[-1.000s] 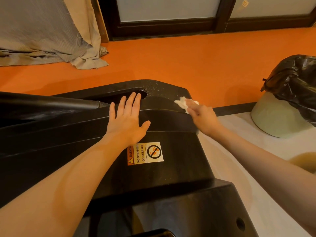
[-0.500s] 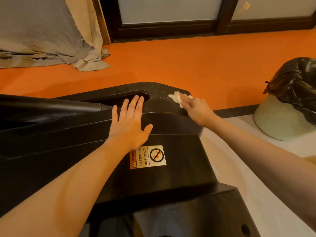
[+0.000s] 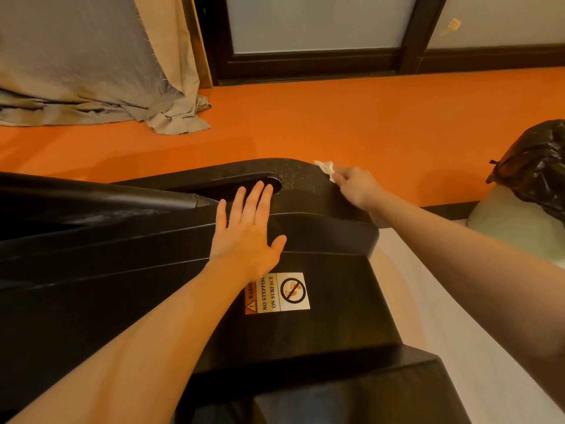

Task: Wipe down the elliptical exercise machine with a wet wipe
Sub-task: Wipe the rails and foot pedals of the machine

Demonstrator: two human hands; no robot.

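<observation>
The black elliptical machine housing (image 3: 321, 240) fills the lower left and centre, with a "no stepping on surface" warning sticker (image 3: 276, 292) on its slope. My left hand (image 3: 249, 228) lies flat on the housing, fingers straight, tips near a dark slot. My right hand (image 3: 356, 186) pinches a crumpled white wet wipe (image 3: 326, 168) against the far rounded corner of the housing. A dusty speckled patch (image 3: 293, 175) shows between the slot and the wipe.
Orange floor (image 3: 336, 117) lies beyond the machine. A pale green bin (image 3: 507, 228) with a black bag (image 3: 538, 166) stands at the right. A white mat (image 3: 458, 332) lies under my right arm. Grey and beige curtains (image 3: 91, 71) pool at the back left; a dark-framed door (image 3: 315, 65) is behind.
My right hand has slid the wipe away from me, up along the housing's right edge to its far corner. My left hand has stayed flat in place.
</observation>
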